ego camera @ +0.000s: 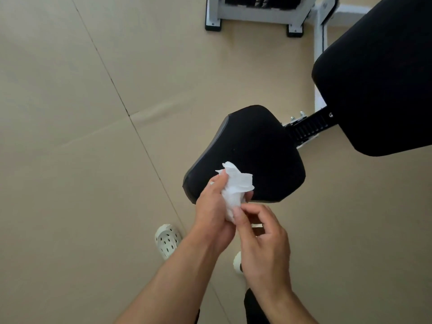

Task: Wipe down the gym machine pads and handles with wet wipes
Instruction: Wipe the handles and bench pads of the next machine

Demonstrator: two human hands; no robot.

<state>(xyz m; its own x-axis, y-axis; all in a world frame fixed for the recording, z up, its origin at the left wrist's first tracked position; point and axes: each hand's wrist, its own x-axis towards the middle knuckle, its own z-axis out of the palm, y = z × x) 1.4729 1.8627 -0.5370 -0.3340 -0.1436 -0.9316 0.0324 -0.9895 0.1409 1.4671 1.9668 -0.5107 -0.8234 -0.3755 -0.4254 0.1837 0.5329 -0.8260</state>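
Observation:
A crumpled white wet wipe [233, 188] is bunched in my left hand [214, 206], whose fingers curl round it just above the near edge of the black seat pad [254, 146]. My right hand [261, 237] sits close beside it, fingertips pinching the lower end of the wipe. The wipe hangs over the seat pad's front corner; whether it touches the pad I cannot tell. A larger black back pad [378, 78] rises at the upper right, joined to the seat by a black notched bracket [308, 127].
The machine's white frame base [252, 17] with black feet stands on the floor at the top. A beige floor [81, 136] with seam lines fills the left. My white perforated shoes [167, 240] are below the seat.

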